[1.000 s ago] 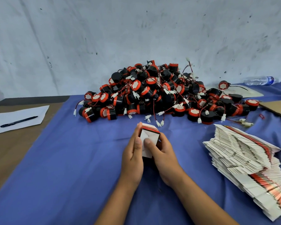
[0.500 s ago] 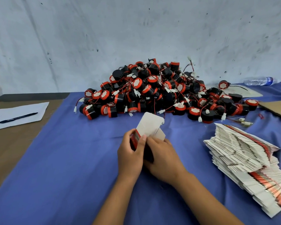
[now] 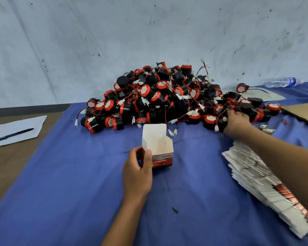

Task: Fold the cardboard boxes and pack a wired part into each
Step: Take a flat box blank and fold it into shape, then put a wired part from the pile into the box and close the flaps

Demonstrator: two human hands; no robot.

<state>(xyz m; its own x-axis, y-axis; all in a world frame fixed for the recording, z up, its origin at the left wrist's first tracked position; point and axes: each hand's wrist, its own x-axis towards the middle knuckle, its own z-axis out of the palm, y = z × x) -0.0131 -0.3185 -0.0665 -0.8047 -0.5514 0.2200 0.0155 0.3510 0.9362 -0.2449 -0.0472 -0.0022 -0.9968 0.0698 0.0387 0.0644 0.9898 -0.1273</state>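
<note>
Blue cloth (image 3: 60,183) covers table, brown top bare at left. Heap of black-and-red wired parts (image 3: 167,96) at far centre against pale wall. Fanned stack of flat white box blanks (image 3: 260,181) near right. White paper (image 3: 16,128) with black pen (image 3: 11,134) far left. Brown cardboard sheet (image 3: 304,112) and clear water bottle (image 3: 281,82) far right. Folded box (image 3: 158,150) upright at centre, top flaps open, empty inside. Left hand (image 3: 137,171) grips its left corner, thumb on front. Right hand (image 3: 236,124) curled over wired part (image 3: 220,124) at heap's right edge; fingers hidden, grip unclear.
</note>
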